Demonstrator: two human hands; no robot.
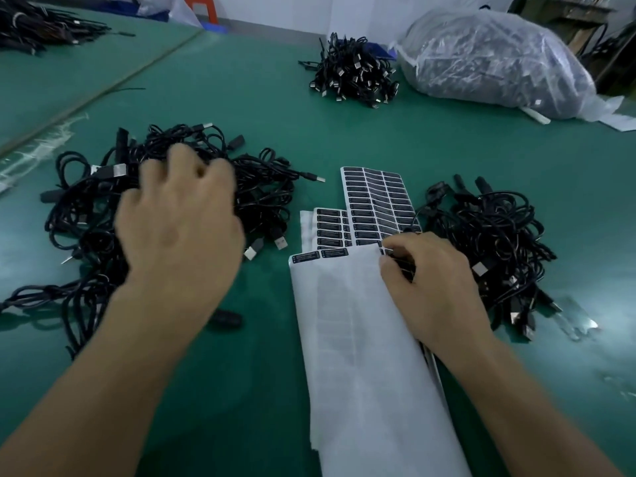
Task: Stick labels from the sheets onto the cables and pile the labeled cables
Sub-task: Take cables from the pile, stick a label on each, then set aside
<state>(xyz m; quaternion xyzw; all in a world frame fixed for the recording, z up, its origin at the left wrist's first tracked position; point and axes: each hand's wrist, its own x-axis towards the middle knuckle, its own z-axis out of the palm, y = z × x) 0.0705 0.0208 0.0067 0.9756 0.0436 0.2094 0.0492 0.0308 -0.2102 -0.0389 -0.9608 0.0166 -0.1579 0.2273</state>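
black cable heap (261,187): left hand (179,218) digs in, grip unclear; right hand (430,280) pinches label sheets (378,201); should peel one cleanly.

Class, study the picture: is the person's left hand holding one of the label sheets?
No, the left hand is over the tangled cable pile, away from the label sheets, which only the right hand pinches.

left pile (265,191): loose black USB cables, tangled, under and around the left hand (179,222).
right pile (492,235): black cables heaped just right of the right hand (433,277).
sheets (378,197): white, rows of black labels, fanned flat between the hands.
top sheet (361,339): folded back, blank side up, edge pinched by the right hand.
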